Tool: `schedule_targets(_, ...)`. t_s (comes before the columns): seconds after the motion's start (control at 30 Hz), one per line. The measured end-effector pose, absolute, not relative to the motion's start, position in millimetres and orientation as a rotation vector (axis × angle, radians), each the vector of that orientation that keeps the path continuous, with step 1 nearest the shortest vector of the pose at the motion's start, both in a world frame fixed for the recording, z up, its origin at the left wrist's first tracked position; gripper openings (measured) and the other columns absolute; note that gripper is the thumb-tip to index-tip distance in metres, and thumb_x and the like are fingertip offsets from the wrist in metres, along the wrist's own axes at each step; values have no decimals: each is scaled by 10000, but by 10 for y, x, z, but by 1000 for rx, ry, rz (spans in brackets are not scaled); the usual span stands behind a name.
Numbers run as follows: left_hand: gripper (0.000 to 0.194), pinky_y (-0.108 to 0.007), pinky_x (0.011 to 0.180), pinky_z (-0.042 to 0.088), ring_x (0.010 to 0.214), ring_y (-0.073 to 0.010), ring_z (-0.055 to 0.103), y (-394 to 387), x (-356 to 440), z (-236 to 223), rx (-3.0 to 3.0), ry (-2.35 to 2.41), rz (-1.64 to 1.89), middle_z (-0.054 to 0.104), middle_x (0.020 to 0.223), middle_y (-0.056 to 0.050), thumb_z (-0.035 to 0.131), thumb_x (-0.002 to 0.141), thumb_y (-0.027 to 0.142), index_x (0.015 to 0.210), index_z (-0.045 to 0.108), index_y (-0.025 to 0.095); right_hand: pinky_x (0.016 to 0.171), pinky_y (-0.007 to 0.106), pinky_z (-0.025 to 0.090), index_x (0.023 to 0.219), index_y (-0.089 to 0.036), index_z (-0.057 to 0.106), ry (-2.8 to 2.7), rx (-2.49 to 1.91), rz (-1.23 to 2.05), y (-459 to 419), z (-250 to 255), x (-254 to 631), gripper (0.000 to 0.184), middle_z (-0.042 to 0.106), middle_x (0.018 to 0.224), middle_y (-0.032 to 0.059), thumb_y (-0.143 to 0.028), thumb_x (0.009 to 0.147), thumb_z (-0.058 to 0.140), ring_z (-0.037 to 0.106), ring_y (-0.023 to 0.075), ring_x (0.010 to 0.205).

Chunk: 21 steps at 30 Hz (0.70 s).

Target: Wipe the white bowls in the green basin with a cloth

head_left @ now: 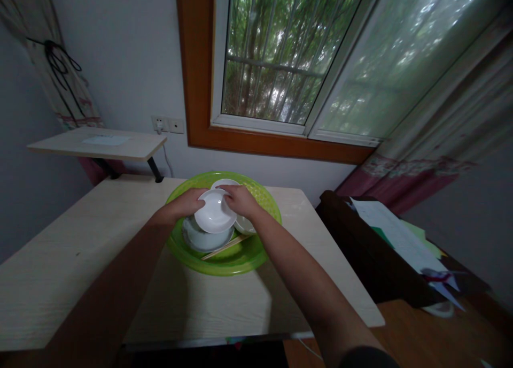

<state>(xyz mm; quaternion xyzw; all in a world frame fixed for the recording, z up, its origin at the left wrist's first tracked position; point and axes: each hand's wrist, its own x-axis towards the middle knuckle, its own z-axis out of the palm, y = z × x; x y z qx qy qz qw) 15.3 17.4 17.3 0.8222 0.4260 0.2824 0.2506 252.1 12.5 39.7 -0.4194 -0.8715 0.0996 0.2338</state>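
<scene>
A white bowl [215,213] is held between both hands above a round green basin [224,266] on the table. My left hand [187,202] grips its left rim, and my right hand [239,198] grips its upper right rim. Beneath it, a wider pale dish [206,241] lies in the basin, partly covered. Another white bowl [225,182] sits behind the held one, and a third pale bowl [245,226] is half hidden by my right hand and wrist. A pair of chopsticks [226,247] lies slanted at the front of the basin.
The basin stands on a light wooden table [224,309]. A small raised shelf [100,143] with a paper on it is at the back left. A window [288,63] is behind. To the right, papers [395,234] lie on a dark piece of furniture [348,245].
</scene>
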Motion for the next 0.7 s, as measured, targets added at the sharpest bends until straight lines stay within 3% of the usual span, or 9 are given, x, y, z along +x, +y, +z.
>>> schedule_targets(0.2,555,-456,1022,543,1088,-350,710,161,158,238,2220,1211,715,785,1190,-113,552,726,319,1210,774,162,1120,325,500,1395,-214,697,-2290,-1182,269,156,372,2489,508,733,1369,76,-70,926,564,705,208,1237)
schedule_targets(0.4,560,-438,1046,535,1130,-310,694,68,192,379,2161,1104,889,757,1260,-120,534,923,561,1259,733,159,1116,342,509,1371,-226,713,-2066,-1250,281,212,352,2486,438,742,1355,70,-119,971,572,705,214,1239)
schedule_targets(0.57,712,-480,1182,436,1349,-339,586,52,207,398,2084,1071,1009,634,1473,-155,605,866,566,1439,602,143,1065,348,540,1369,-203,702,-1827,-1328,297,266,357,2519,401,758,1316,93,-169,1006,534,724,219,1184)
schedule_targets(0.7,719,-488,1203,420,1368,-351,566,109,178,309,2113,1128,945,643,1458,-130,594,801,463,1453,586,160,1076,355,535,1358,-214,708,-1847,-1323,333,269,351,2515,398,764,1306,82,-171,1000,540,725,216,1182)
